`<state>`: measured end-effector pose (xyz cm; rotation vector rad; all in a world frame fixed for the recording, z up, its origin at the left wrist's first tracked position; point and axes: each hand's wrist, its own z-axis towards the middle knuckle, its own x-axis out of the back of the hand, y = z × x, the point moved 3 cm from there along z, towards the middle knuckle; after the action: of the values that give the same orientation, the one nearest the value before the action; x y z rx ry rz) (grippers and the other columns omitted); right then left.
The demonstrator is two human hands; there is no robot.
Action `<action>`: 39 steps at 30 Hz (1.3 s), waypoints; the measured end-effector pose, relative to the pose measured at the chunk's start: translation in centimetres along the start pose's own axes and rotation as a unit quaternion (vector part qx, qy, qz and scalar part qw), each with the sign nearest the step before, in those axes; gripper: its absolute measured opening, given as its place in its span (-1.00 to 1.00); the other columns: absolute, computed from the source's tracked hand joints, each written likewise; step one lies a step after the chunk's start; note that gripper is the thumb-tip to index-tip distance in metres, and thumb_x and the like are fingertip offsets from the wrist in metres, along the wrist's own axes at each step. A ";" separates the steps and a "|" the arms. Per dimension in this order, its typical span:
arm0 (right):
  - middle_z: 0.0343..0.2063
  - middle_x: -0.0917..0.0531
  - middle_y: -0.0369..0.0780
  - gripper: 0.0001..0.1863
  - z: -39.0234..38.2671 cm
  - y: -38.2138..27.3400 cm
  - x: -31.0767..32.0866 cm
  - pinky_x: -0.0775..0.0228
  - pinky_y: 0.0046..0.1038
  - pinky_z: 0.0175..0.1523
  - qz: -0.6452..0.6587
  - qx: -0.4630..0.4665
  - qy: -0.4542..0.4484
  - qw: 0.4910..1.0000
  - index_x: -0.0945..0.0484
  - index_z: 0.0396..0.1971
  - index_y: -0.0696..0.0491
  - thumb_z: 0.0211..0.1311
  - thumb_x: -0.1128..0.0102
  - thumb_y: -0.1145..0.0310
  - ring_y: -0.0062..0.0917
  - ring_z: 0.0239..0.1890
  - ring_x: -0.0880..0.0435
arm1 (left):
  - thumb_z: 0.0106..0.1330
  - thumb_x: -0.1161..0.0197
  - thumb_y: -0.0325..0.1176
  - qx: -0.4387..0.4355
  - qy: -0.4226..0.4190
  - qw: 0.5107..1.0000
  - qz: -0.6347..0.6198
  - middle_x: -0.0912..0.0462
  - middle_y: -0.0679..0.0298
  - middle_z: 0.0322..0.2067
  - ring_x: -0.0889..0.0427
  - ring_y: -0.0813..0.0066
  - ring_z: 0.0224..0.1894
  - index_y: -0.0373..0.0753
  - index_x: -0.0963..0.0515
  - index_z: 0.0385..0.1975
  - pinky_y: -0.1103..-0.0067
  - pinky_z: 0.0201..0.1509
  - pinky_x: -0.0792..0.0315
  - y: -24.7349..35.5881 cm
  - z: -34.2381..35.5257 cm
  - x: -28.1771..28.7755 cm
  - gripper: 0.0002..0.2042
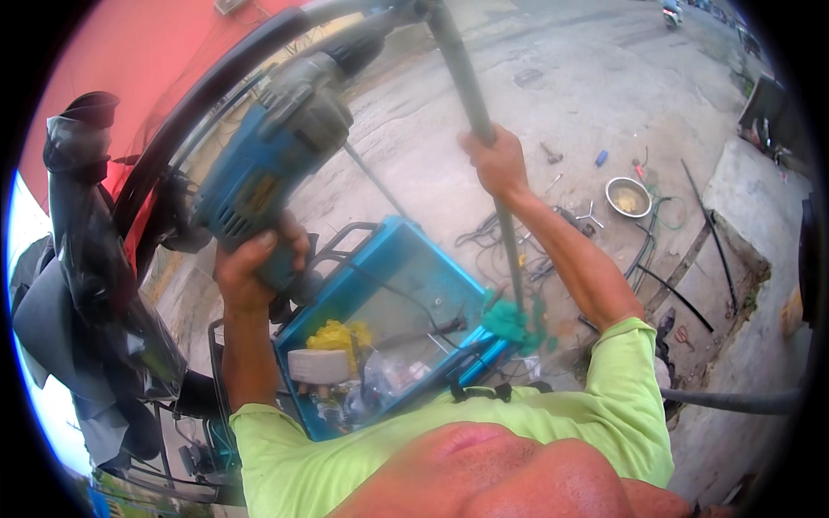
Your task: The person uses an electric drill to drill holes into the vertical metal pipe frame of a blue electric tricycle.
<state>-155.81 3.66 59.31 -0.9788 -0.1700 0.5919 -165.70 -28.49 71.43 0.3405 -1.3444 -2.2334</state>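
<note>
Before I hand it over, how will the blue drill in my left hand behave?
The blue drill would likely feel heavy for its size, given its bulky grey front housing. It may tip nose-first, since much of it reaches beyond your left hand. Looking hard-shelled, it probably won't flex.

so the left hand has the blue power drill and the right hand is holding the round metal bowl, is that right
Not quite: the right hand is wrapped around the grey pole, not the round metal bowl, which rests apart on the ground. The head view shows this. The left hand does have the blue power drill.
</note>
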 end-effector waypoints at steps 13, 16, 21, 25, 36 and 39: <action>-0.64 -0.51 -0.31 -0.71 -0.4 -0.5 0.0 -0.31 -0.45 -0.39 0.010 -0.047 -0.011 0.999 -0.56 -0.49 0.15 0.23 -0.28 0.21 -0.63 -0.53 -0.44 | 0.12 -0.25 -0.32 -0.009 -0.016 1.000 0.005 -0.54 0.07 -0.37 -0.59 0.34 -0.41 -0.45 -0.34 0.18 0.51 -0.48 -0.56 0.1 0.0 0.1 -0.39; -0.66 -0.50 -0.32 -0.71 -0.2 -0.2 -0.1 -0.30 -0.46 -0.39 0.008 -0.042 -0.012 0.999 -0.55 -0.51 0.14 0.22 -0.28 0.21 -0.64 -0.54 -0.43 | 0.15 -0.25 -0.36 -0.020 -0.025 0.999 -0.013 -0.57 0.03 -0.37 -0.61 0.28 -0.43 -0.47 -0.38 0.12 0.49 -0.45 -0.54 0.1 -0.1 -0.2 -0.47; -0.66 -0.49 -0.32 -0.70 -0.2 0.1 -0.2 -0.30 -0.47 -0.39 0.014 -0.034 -0.007 0.999 -0.55 -0.51 0.15 0.21 -0.29 0.21 -0.64 -0.54 -0.43 | 0.18 -0.25 -0.37 -0.016 -0.030 0.999 -0.019 -0.61 0.04 -0.36 -0.64 0.29 -0.42 -0.46 -0.42 0.10 0.51 -0.42 -0.55 0.1 -0.1 -0.1 -0.52; -0.66 -0.49 -0.33 -0.71 -0.2 -0.1 -0.2 -0.30 -0.48 -0.39 0.014 -0.034 -0.003 0.999 -0.56 -0.50 0.15 0.21 -0.29 0.21 -0.65 -0.55 -0.43 | 0.19 -0.25 -0.36 -0.015 -0.045 0.999 -0.022 -0.62 0.07 -0.35 -0.65 0.32 -0.39 -0.45 -0.42 0.11 0.52 -0.41 -0.57 0.1 0.0 0.0 -0.51; -0.66 -0.50 -0.35 -0.73 -0.2 -0.1 -0.2 -0.28 -0.51 -0.42 0.021 -0.036 -0.006 0.999 -0.56 -0.49 0.14 0.22 -0.28 0.23 -0.69 -0.55 -0.43 | 0.20 -0.24 -0.39 -0.017 -0.051 0.998 -0.030 -0.63 0.08 -0.34 -0.66 0.31 -0.36 -0.44 -0.42 0.13 0.52 -0.40 -0.57 0.0 0.1 0.2 -0.52; -0.65 -0.50 -0.36 -0.73 -0.3 -0.2 -0.1 -0.28 -0.52 -0.42 0.024 -0.042 -0.007 0.999 -0.55 -0.49 0.14 0.22 -0.28 0.23 -0.70 -0.55 -0.43 | 0.18 -0.24 -0.38 -0.012 -0.037 0.999 -0.026 -0.61 0.08 -0.35 -0.64 0.32 -0.39 -0.45 -0.39 0.15 0.51 -0.42 -0.57 -0.1 0.1 0.2 -0.48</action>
<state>-155.73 3.30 59.30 -1.0630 -0.1851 0.6404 -165.98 -28.50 71.43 0.2893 -1.3607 -2.3244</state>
